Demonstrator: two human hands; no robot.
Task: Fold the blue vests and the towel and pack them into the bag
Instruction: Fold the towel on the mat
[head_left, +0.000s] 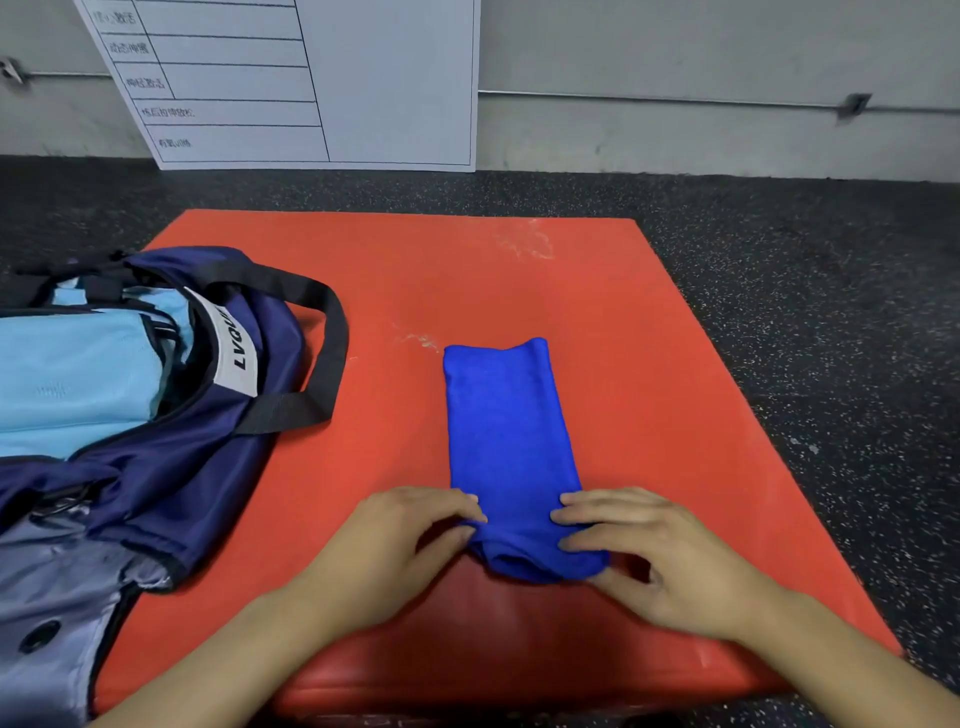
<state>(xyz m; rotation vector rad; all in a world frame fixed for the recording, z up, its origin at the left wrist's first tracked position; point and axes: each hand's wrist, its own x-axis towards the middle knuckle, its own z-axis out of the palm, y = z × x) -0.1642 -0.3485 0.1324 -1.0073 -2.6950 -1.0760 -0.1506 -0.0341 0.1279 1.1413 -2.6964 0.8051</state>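
Observation:
A royal-blue towel (509, 436), folded into a long narrow strip, lies on the red mat (649, 338) and points away from me. Its near end is lifted and curled over. My left hand (410, 540) pinches the left corner of that near end. My right hand (649, 551) pinches the right corner, fingers on top and thumb underneath. The navy bag (208, 457) lies open at the left, with light-blue vests (72, 384) folded inside it.
The bag's black strap (332, 332) loops onto the mat towards the towel. A white board with a printed table (291, 83) leans on the grey wall behind. Dark speckled floor (831, 312) surrounds the mat.

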